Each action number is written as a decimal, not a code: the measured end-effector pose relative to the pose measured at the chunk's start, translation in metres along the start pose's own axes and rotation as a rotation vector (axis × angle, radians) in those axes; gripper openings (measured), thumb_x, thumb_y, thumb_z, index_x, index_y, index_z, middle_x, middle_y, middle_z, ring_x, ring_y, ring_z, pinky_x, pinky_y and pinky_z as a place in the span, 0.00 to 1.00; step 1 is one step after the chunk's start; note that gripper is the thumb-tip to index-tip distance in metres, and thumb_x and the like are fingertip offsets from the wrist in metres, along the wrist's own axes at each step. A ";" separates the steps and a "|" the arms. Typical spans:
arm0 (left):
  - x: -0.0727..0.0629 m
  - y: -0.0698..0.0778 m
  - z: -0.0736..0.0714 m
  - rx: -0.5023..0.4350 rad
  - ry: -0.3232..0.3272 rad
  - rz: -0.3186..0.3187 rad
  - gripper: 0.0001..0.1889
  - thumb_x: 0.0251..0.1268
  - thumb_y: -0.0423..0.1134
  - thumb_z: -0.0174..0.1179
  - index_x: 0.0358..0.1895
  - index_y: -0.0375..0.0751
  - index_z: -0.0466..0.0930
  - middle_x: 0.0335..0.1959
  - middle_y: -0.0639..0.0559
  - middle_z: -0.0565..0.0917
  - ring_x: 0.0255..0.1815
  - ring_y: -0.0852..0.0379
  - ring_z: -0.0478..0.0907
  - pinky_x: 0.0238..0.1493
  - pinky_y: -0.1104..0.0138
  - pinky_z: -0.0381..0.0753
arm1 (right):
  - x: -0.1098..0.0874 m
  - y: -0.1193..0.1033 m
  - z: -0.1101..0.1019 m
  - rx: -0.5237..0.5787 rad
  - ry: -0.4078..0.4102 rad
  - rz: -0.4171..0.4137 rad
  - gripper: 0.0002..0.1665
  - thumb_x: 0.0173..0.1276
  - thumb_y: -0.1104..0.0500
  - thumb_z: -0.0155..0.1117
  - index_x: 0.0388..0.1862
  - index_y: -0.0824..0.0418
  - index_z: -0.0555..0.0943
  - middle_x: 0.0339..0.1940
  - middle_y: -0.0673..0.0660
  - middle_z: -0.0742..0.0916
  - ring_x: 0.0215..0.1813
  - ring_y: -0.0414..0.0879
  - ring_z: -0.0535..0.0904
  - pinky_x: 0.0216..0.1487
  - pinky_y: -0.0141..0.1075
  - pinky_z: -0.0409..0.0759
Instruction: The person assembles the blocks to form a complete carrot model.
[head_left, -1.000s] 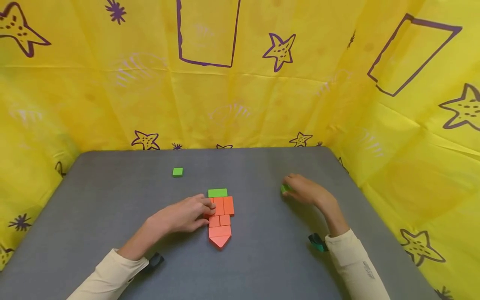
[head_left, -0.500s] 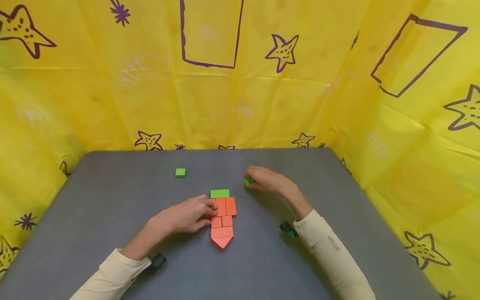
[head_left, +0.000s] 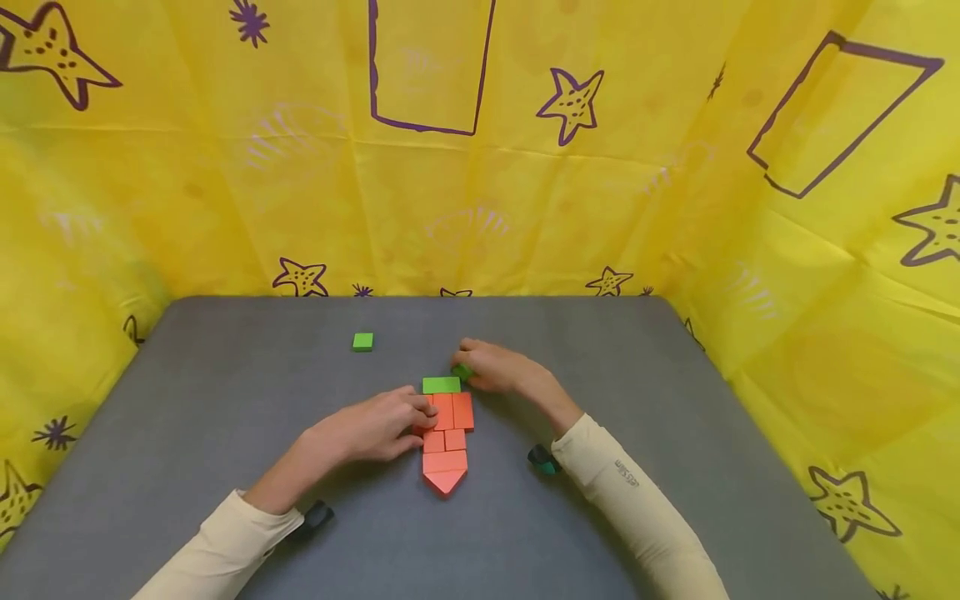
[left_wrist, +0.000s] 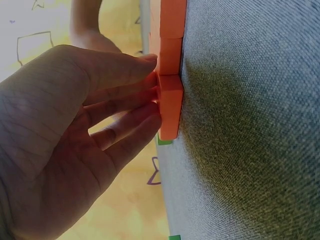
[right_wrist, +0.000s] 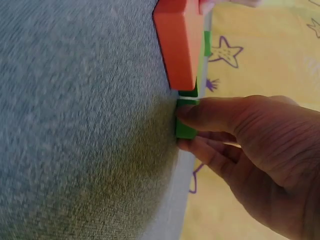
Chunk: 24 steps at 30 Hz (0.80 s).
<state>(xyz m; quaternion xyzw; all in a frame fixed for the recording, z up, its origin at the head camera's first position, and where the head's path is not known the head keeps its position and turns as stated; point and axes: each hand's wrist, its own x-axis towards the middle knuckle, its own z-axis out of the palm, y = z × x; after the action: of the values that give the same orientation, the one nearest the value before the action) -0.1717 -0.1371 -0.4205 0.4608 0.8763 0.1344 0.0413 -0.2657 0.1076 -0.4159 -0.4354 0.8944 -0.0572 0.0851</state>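
Note:
Orange and coral blocks (head_left: 462, 410) lie flat in the middle of the table, packed edge to edge in a column that ends in a coral triangle (head_left: 446, 482) near me. A longer green block (head_left: 441, 385) caps its far end. My left hand (head_left: 384, 425) rests its fingertips on the leftmost orange block (left_wrist: 170, 107), fingers fairly straight. With thumb and fingers my right hand (head_left: 495, 367) pinches a small green block (right_wrist: 185, 129). It sits at the right end of the longer green block, close to the table, a thin gap showing between the two in the right wrist view.
Another small green block (head_left: 363, 342) lies farther back to the left. The grey table (head_left: 225, 400) is enclosed by a yellow cloth (head_left: 420, 192) with purple drawings at the back and sides. Dark straps show under both wrists.
My right hand has carried its small green block leftward from the right side of the table to the longer green block. The left hand stays on the orange blocks.

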 end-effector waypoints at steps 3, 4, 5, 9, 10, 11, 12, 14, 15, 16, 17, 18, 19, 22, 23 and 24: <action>0.000 0.002 0.001 -0.009 -0.013 -0.006 0.17 0.67 0.35 0.71 0.58 0.40 0.89 0.56 0.48 0.89 0.54 0.51 0.80 0.56 0.60 0.86 | 0.000 -0.001 0.002 0.017 -0.021 0.010 0.17 0.73 0.65 0.67 0.59 0.60 0.84 0.52 0.59 0.83 0.52 0.50 0.81 0.59 0.41 0.84; 0.000 0.002 0.001 -0.011 -0.013 -0.006 0.17 0.66 0.35 0.71 0.58 0.40 0.89 0.56 0.48 0.89 0.54 0.51 0.80 0.56 0.60 0.86 | -0.001 -0.001 0.002 0.020 -0.025 0.013 0.17 0.73 0.65 0.68 0.60 0.60 0.84 0.52 0.59 0.83 0.52 0.50 0.80 0.59 0.41 0.84; 0.000 0.003 0.001 -0.010 -0.012 -0.007 0.17 0.67 0.35 0.71 0.58 0.40 0.89 0.56 0.48 0.89 0.54 0.51 0.80 0.56 0.60 0.86 | -0.001 -0.001 0.002 0.023 -0.026 0.013 0.18 0.73 0.65 0.68 0.60 0.60 0.84 0.52 0.59 0.83 0.52 0.50 0.80 0.59 0.41 0.84; 0.001 0.003 0.001 -0.007 -0.010 -0.012 0.17 0.67 0.36 0.71 0.58 0.40 0.89 0.56 0.48 0.89 0.54 0.52 0.80 0.56 0.60 0.85 | -0.003 0.000 0.002 0.039 -0.020 0.020 0.23 0.73 0.67 0.67 0.66 0.59 0.81 0.54 0.59 0.82 0.51 0.50 0.80 0.57 0.41 0.84; 0.001 0.003 0.001 -0.007 -0.009 -0.009 0.17 0.66 0.35 0.71 0.58 0.40 0.89 0.56 0.48 0.89 0.54 0.52 0.80 0.56 0.60 0.85 | -0.004 0.000 0.001 0.045 -0.020 0.021 0.25 0.73 0.67 0.66 0.67 0.59 0.79 0.55 0.60 0.82 0.52 0.50 0.80 0.57 0.41 0.83; 0.002 0.002 0.000 -0.005 -0.009 -0.006 0.17 0.67 0.35 0.71 0.58 0.40 0.89 0.56 0.48 0.89 0.55 0.52 0.80 0.57 0.60 0.85 | -0.005 0.000 0.001 0.048 -0.022 0.025 0.26 0.73 0.67 0.66 0.69 0.59 0.78 0.56 0.60 0.81 0.52 0.50 0.79 0.56 0.41 0.83; 0.002 0.001 0.000 -0.005 -0.010 -0.006 0.17 0.67 0.35 0.71 0.58 0.40 0.89 0.56 0.48 0.89 0.55 0.51 0.80 0.56 0.60 0.85 | -0.005 0.000 0.001 0.050 -0.025 0.028 0.27 0.73 0.67 0.66 0.70 0.58 0.77 0.56 0.60 0.81 0.53 0.50 0.79 0.56 0.40 0.83; 0.002 0.000 0.000 -0.005 -0.013 -0.006 0.17 0.67 0.36 0.70 0.58 0.40 0.89 0.56 0.48 0.89 0.55 0.51 0.80 0.56 0.60 0.85 | -0.006 0.001 0.001 0.053 -0.028 0.030 0.29 0.74 0.66 0.66 0.72 0.56 0.76 0.58 0.60 0.81 0.53 0.50 0.79 0.56 0.40 0.83; 0.002 0.000 0.000 -0.001 -0.011 -0.003 0.17 0.67 0.36 0.71 0.58 0.40 0.89 0.56 0.48 0.89 0.55 0.51 0.80 0.56 0.60 0.85 | -0.006 0.001 0.002 0.059 -0.025 0.035 0.31 0.74 0.66 0.65 0.74 0.55 0.74 0.59 0.60 0.80 0.53 0.50 0.79 0.55 0.40 0.83; 0.002 -0.001 0.000 0.000 -0.011 -0.006 0.17 0.67 0.36 0.70 0.58 0.40 0.89 0.56 0.48 0.89 0.54 0.52 0.80 0.56 0.60 0.85 | -0.006 0.001 0.002 0.066 -0.019 0.045 0.33 0.74 0.67 0.65 0.76 0.54 0.72 0.61 0.60 0.78 0.54 0.51 0.79 0.54 0.40 0.84; 0.002 -0.001 0.000 0.002 -0.012 -0.011 0.17 0.67 0.36 0.70 0.58 0.41 0.89 0.56 0.49 0.89 0.54 0.52 0.80 0.55 0.61 0.85 | -0.007 0.000 0.002 0.064 -0.010 0.056 0.34 0.74 0.67 0.64 0.77 0.52 0.70 0.63 0.61 0.77 0.55 0.51 0.79 0.53 0.40 0.84; 0.002 -0.001 0.000 0.002 -0.014 -0.016 0.17 0.67 0.37 0.70 0.58 0.41 0.89 0.56 0.49 0.89 0.54 0.52 0.79 0.55 0.61 0.85 | -0.008 0.000 0.002 0.061 0.002 0.065 0.36 0.75 0.67 0.63 0.78 0.51 0.68 0.65 0.62 0.76 0.56 0.52 0.79 0.53 0.41 0.84; 0.002 -0.001 0.000 0.002 -0.015 -0.019 0.17 0.68 0.37 0.70 0.58 0.41 0.89 0.56 0.49 0.89 0.54 0.53 0.79 0.55 0.61 0.85 | -0.010 0.000 0.003 0.052 0.014 0.071 0.37 0.75 0.67 0.62 0.80 0.50 0.67 0.67 0.62 0.74 0.58 0.53 0.78 0.54 0.42 0.84; 0.002 0.000 0.000 0.003 -0.010 -0.017 0.17 0.67 0.37 0.71 0.57 0.41 0.89 0.56 0.49 0.89 0.52 0.52 0.80 0.53 0.62 0.85 | -0.018 0.000 0.000 0.008 0.044 0.055 0.36 0.75 0.67 0.61 0.79 0.50 0.68 0.71 0.62 0.73 0.64 0.56 0.77 0.61 0.45 0.84; 0.002 0.000 0.000 0.003 -0.009 -0.014 0.17 0.67 0.37 0.71 0.57 0.41 0.89 0.55 0.49 0.90 0.52 0.52 0.80 0.53 0.62 0.85 | -0.022 0.000 -0.001 -0.017 0.048 0.027 0.33 0.75 0.66 0.61 0.77 0.51 0.70 0.72 0.62 0.74 0.66 0.56 0.76 0.64 0.46 0.83; 0.002 0.001 0.000 -0.001 -0.011 -0.013 0.17 0.67 0.37 0.71 0.57 0.41 0.89 0.55 0.49 0.90 0.52 0.53 0.80 0.53 0.62 0.85 | -0.026 0.000 -0.003 -0.028 0.044 -0.003 0.31 0.74 0.67 0.61 0.75 0.52 0.73 0.72 0.61 0.76 0.67 0.56 0.76 0.67 0.47 0.81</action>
<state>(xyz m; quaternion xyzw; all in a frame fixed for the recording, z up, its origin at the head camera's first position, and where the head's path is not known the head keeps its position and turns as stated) -0.1725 -0.1348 -0.4205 0.4559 0.8789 0.1321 0.0470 -0.2510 0.1282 -0.4104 -0.4366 0.8960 -0.0543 0.0593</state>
